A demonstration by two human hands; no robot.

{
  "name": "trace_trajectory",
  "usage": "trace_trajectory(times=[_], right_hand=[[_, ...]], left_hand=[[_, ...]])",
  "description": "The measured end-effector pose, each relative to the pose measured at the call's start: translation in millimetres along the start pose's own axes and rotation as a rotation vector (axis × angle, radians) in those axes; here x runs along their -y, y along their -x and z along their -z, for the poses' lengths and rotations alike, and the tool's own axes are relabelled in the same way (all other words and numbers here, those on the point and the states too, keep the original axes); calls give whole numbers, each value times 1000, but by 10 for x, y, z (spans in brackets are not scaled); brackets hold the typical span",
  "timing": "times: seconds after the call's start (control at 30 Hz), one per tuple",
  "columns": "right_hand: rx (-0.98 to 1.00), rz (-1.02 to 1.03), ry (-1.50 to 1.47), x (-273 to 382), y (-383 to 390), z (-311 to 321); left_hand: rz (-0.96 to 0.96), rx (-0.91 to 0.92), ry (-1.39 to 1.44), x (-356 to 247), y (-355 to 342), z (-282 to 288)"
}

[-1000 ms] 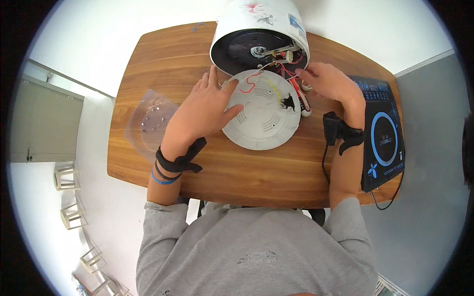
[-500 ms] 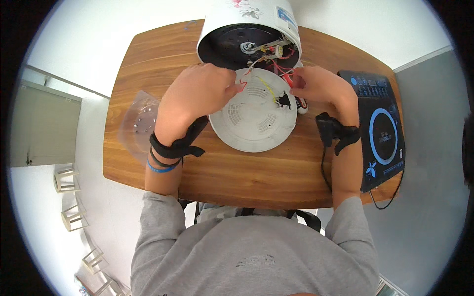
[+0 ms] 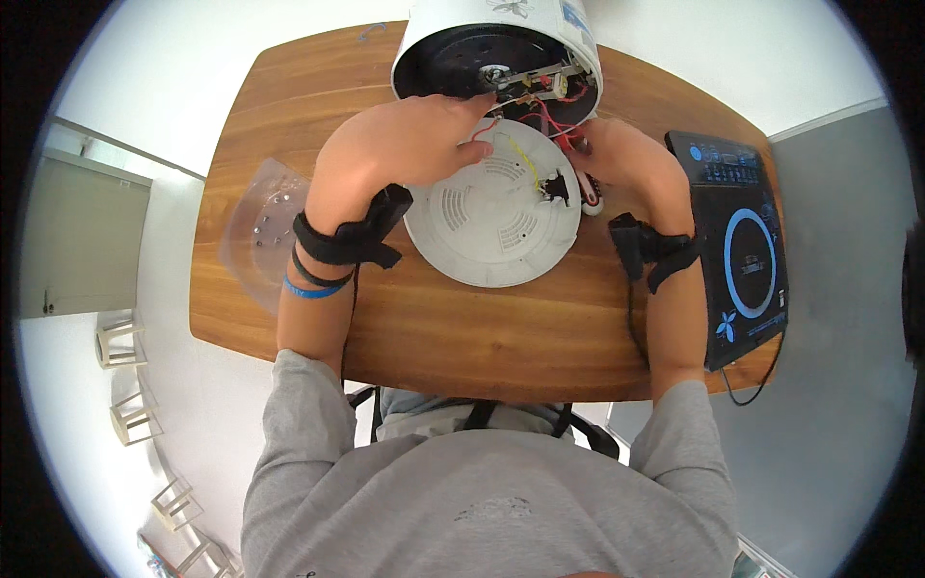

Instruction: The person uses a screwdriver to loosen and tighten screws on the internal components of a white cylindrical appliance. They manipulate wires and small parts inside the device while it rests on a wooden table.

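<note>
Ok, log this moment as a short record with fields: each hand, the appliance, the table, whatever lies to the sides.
left hand: fingertips reach into the open underside of the white cooker body, among its wires
right hand: at the cooker's lower edge, beside the red wires
base cover: round, white, vented, flat on the wooden table
person's right: black induction cooktop
person's left: clear plastic lid

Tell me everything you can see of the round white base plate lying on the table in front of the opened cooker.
The round white base plate looks like moulded plastic, with groups of vent slots and a raised rim. It lies flat on the wooden table, just in front of the tipped white appliance body. A yellow wire runs across it to a small black fitting near its right edge; red wires lead back into the body. The left hand reaches over its upper left edge; the right hand is at its right rim.
</note>
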State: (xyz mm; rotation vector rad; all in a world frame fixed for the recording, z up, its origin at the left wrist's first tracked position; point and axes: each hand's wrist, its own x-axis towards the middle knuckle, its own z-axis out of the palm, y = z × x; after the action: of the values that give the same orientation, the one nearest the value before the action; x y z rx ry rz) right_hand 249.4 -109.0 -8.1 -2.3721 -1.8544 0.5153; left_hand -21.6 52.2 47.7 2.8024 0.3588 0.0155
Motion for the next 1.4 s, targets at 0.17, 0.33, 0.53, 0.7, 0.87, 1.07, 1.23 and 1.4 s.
trace_trajectory(times=[0.17, 0.33, 0.53, 0.7, 0.87, 1.07, 1.23, 1.4], right_hand=[[65, -6, -10, 113, 63, 132], [157, -54, 114, 162, 123, 213], [32, -134, 102, 186, 265, 337], [-178, -65, 92, 105, 497, 524], [-384, -18, 125, 253, 890, 911], [-661, 95, 81, 475, 1103, 1135], [-780, 124, -18, 820, 1177, 1129], [-731, 424, -12, 1085, 1090, 928]], left_hand=[[1, 67, -41, 61, -63, 15], [-13, 44, -15, 77, -75, 14], [6, 6, -23, 149, -84, -19], [-50, -28, -32, 166, -65, -46], [-31, -22, -10, 115, -79, -12], [0, 0, 14, 90, -52, 26], [-39, -27, -31, 92, -42, 13], [-17, 7, 5, 78, -37, 16]])
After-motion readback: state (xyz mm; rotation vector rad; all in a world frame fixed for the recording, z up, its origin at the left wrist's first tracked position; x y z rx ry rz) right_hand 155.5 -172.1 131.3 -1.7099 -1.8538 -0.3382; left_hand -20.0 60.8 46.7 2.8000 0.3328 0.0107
